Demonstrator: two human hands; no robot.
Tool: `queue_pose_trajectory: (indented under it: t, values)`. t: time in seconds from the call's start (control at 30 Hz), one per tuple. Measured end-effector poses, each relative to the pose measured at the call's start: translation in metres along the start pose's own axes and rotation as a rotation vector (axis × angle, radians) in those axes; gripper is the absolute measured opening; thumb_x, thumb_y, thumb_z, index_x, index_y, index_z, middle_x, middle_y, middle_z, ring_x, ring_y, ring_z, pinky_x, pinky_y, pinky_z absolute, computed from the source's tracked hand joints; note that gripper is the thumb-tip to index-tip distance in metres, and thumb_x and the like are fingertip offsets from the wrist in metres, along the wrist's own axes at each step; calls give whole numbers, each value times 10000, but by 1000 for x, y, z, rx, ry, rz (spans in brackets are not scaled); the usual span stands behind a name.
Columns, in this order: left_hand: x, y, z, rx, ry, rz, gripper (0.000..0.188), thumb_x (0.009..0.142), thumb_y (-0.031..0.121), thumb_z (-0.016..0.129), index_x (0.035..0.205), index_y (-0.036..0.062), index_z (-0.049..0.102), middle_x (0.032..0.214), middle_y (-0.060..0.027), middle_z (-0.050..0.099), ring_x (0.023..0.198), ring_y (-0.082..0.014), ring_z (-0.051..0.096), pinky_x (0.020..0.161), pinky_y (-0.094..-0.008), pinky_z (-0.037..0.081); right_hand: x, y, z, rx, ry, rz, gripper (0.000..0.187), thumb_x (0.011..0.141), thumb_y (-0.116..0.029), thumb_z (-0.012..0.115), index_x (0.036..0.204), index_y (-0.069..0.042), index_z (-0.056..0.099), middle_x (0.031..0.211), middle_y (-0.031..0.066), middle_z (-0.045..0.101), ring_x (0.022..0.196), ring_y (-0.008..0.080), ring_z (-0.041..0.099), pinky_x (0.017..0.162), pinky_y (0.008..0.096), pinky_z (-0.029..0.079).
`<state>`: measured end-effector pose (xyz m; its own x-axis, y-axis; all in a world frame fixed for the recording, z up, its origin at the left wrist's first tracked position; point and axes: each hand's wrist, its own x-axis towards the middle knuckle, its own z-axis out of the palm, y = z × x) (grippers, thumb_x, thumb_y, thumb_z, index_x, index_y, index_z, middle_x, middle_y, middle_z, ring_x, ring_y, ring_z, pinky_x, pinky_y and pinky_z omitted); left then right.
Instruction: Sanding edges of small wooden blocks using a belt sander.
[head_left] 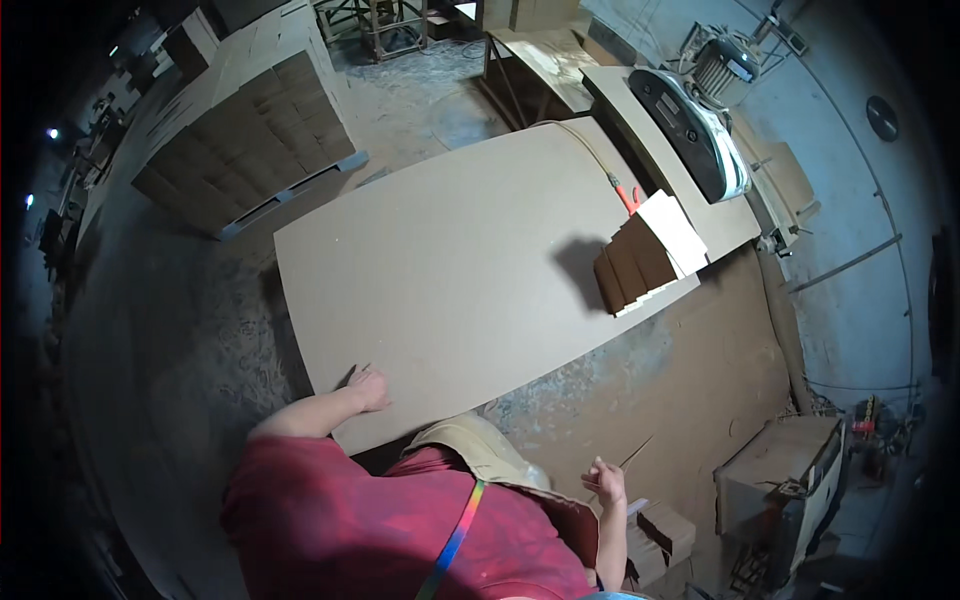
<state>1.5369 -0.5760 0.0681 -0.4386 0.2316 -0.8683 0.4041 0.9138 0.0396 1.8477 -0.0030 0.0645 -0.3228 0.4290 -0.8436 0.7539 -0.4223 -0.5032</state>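
Light is uneven: the pale tabletop [440, 270] is evenly lit, while the floor [215, 310] at left sinks into dimness. The stack [630, 268] casts a soft dark shadow leftward, and its white edge glares. Small lamps [52, 133] glow at far left. Fisheye distortion bends straight edges, black vignetting swallows the corners, and distant clutter [120, 95] looks murky.

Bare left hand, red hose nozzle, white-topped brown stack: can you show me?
Bare left hand [370, 389]: head view, back of the hand.
Red hose nozzle [625, 199]: head view, its body.
White-topped brown stack [640, 268]: head view, its brown side.
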Motion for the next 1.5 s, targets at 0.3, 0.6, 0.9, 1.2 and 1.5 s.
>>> queue_pose_trajectory:
  t: [0.3, 0.6, 0.9, 1.2, 1.5]
  values:
    - [73, 256, -177, -1573, 879, 114, 757, 1051, 620, 679, 1403, -47, 616, 1186, -212, 685, 1032, -334, 709, 894, -403, 605, 141, -280, -159, -134, -120, -538, 575, 1123, -508, 618, 681, -142, 585, 683, 23, 565, 585, 162, 546, 548, 320, 426]
    - [41, 441, -418, -2176, 505, 268, 948, 1056, 650, 643, 1625, -59, 372, 1349, -254, 532, 1167, -333, 615, 918, -401, 581, 102, -596, -16, -409, -457, -762, 986, 1016, -811, 546, 1389, 95, 653, 1269, 199, 674, 1103, 240, 642, 916, 393, 536]
    - [59, 483, -459, -2175, 452, 495, 932, 1096, 551, 599, 1694, -80, 264, 1692, -377, 358, 1493, -484, 490, 1222, -554, 454, 102, -593, 91, -816, -743, -723, 725, 1018, -470, 647, 1273, 208, 675, 1060, 271, 779, 844, 326, 768, 720, 377, 613]
    - [16, 506, -472, -2253, 584, 210, 878, 1101, 429, 643, 1687, -90, 246, 1663, -375, 377, 1458, -474, 519, 1178, -556, 499, 84, -618, 74, -798, -925, -743, 651, 1058, -387, 632, 1367, 185, 596, 1126, 257, 738, 992, 305, 744, 857, 381, 599]
    - [24, 590, -511, -2293, 854, 201, 811, 1099, 385, 663, 1666, -91, 333, 1636, -352, 450, 1485, -454, 498, 1232, -518, 429, 132, -691, 6, -241, -1445, -500, 688, 1041, -364, 655, 1506, 119, 498, 1361, 257, 653, 1187, 294, 651, 1032, 409, 516]
